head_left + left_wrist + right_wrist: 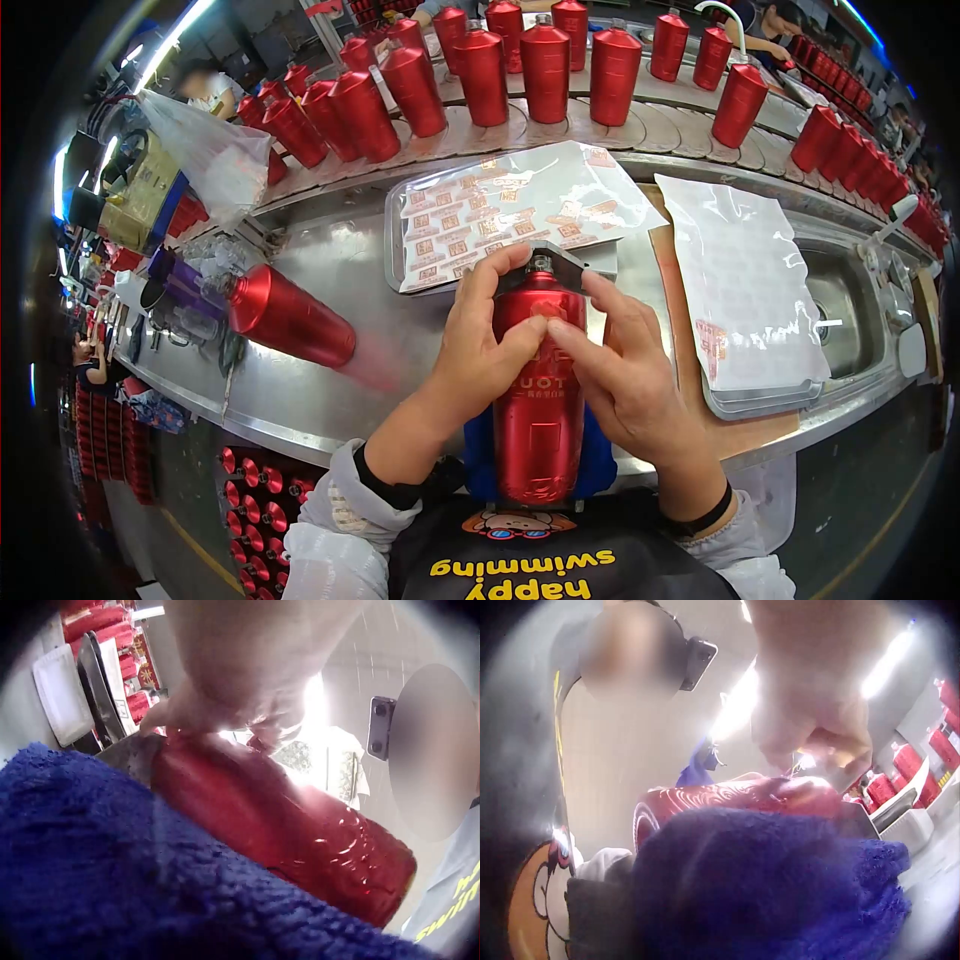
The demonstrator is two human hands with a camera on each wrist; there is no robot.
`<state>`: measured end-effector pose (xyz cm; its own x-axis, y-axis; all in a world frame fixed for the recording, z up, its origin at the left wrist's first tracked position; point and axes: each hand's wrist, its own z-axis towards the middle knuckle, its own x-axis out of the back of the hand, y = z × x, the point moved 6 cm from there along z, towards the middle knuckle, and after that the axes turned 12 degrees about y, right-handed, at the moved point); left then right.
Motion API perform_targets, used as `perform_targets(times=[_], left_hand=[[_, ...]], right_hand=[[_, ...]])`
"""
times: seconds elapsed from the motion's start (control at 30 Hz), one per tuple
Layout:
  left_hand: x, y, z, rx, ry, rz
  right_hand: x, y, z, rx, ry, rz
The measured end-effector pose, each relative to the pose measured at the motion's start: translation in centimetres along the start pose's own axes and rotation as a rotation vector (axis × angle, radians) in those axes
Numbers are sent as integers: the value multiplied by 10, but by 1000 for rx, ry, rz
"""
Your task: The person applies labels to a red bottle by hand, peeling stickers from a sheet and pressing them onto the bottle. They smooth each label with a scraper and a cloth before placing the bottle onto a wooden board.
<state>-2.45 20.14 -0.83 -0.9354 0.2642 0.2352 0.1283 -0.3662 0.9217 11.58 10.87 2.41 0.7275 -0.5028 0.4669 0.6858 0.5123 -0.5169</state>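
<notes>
Both left hand and right hand gripped the bottle.
Thumbs pressed its front; it looked stiff, slick, perhaps fragile, best held round the shoulder.

There are many red bottles, one blue cloth and one sink

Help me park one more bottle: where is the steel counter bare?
The steel counter shows a bare patch between the lone red bottle on the left and the middle tray. It is crowded on the conveyor behind, which is lined with bottles, and on the right, where the sheet-covered tray sits beside the sink.
</notes>
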Motion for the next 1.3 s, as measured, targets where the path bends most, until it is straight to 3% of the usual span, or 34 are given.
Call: perform_targets(times=[0.1,0.2,0.3,0.4,0.5,0.63,0.7,0.83,1.03,1.13,1.3], left_hand=[[0,-7,2,80,115,-208],[0,-9,3,155,125,-232],[2,-9,7,95,117,-80],[9,0,3,-4,247,-169],[12,53,-1,-586,-101,260],[5,44,-5,-644,-268,408],[7,40,-1,-590,-239,322],[13,20,1,-345,-120,64],[11,9,-5,-230,-83,-40],[13,8,-3,-265,-60,35],[7,36,5,-655,-232,446]], right_hand=[[-3,11,-2,-88,18,14],[-3,15,-3,-124,18,12],[-2,15,-3,-119,27,-9],[4,19,-6,-157,35,-9],[9,21,-8,-173,29,-19],[12,28,-16,-251,101,134],[14,30,-15,-309,226,229],[9,32,-11,-803,222,656],[-17,45,-30,-929,242,744],[-21,52,-45,-981,275,805],[-20,51,-49,-977,284,820]])
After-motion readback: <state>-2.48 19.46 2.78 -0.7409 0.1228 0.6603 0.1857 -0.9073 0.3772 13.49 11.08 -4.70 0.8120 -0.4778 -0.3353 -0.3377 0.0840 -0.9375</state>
